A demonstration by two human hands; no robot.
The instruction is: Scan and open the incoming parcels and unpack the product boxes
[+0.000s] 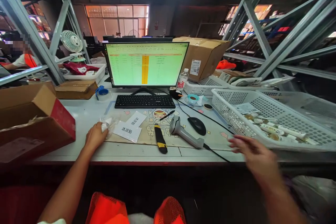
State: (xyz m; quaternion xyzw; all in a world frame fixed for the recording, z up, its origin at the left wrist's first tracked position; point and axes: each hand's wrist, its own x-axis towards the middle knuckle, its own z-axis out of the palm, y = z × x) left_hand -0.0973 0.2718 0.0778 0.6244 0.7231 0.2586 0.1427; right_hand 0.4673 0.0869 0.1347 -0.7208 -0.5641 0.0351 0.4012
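My left hand (95, 135) rests on the white desk (86, 112) with its fingers closed round a small clear-wrapped white packet (107, 124). Two white paper labels (131, 126) lie just right of it. My right hand (252, 152) hovers at the desk's front right, blurred by motion, fingers loosely spread toward the near corner of a white plastic basket (236, 119) that holds several small tubes and packets. A grey barcode scanner (183, 133), a yellow-and-black utility knife (160, 140) and a black mouse (197, 125) lie between my hands.
A keyboard (145, 101) and a monitor (147, 63) showing a green spreadsheet stand at the back. Open cardboard boxes sit at the left (34, 119) and behind right (204, 56). A tape roll (102, 93), a bottle (182, 79), a fan (71, 42) and metal racking surround the desk. Another person sits far left.
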